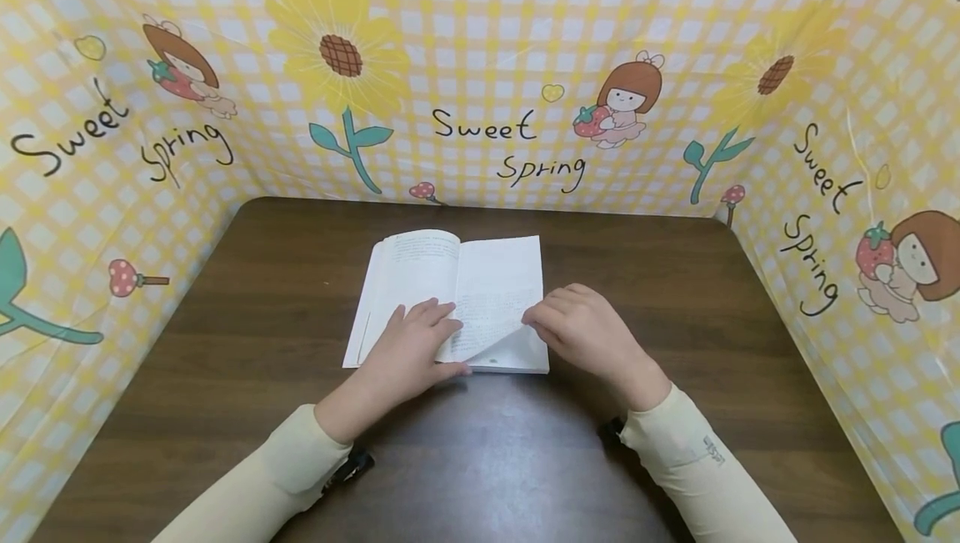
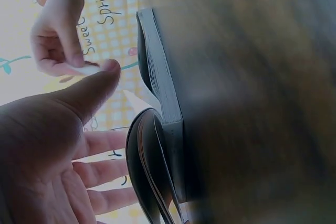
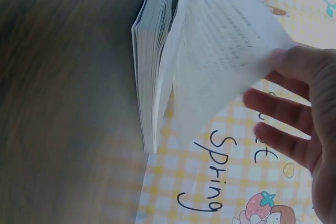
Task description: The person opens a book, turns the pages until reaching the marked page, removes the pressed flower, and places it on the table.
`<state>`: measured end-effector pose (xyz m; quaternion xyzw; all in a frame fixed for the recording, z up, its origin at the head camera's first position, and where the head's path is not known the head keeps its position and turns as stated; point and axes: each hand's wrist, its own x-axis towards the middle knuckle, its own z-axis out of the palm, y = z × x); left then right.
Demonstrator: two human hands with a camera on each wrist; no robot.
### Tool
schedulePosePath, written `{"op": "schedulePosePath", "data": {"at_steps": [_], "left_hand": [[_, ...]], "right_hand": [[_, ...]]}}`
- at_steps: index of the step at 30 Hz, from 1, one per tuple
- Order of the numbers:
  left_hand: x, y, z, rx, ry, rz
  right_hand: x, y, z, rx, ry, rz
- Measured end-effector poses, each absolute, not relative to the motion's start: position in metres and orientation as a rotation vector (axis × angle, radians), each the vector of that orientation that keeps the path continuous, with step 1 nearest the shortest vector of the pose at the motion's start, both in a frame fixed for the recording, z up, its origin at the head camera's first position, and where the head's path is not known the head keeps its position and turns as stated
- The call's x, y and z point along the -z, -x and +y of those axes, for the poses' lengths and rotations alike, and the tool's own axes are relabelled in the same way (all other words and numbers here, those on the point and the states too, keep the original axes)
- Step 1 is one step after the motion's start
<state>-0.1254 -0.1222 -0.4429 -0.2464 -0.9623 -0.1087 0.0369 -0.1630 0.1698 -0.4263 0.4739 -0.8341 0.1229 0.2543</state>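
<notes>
An open book [image 1: 416,284] lies on the brown table, printed text showing on both sides. My left hand [image 1: 408,349] rests on the lower part of the left-hand page, fingers spread and its thumb near the bottom edge by the spine. With thumb and forefinger, my right hand [image 1: 588,334] pinches the edge of a right-hand page [image 3: 220,51], lifting its lower corner off the pages beneath. In the right wrist view that page slants up from the book block, its other fingers apart from the paper. The left wrist view shows the bottom edge of the book [image 2: 165,87].
Dark wooden table [image 1: 247,318] surrounds the book. A yellow checked cloth [image 1: 480,42] with flowers and cartoon figures walls in its back and both sides. Black straps [image 1: 348,470] show under the cream sleeves [image 1: 277,468].
</notes>
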Motion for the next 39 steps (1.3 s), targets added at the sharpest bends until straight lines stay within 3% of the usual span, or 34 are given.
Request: {"op": "schedulePosePath", "data": {"at_steps": [10,25,39], "left_hand": [[0.442,0.127,-0.121,0.296,0.735,-2.913],[0.440,0.126,-0.129,0.039,0.674,-2.686],[0.436,0.129,-0.139,-0.101,0.640,-2.903]], "right_hand": [[0.420,0.161,0.163,-0.421,-1.285,-2.053],[0.425,0.171,0.176,-0.508,-0.982,-2.519],[0.440,0.168,0.177,-0.424,-1.125,-2.981]]}}
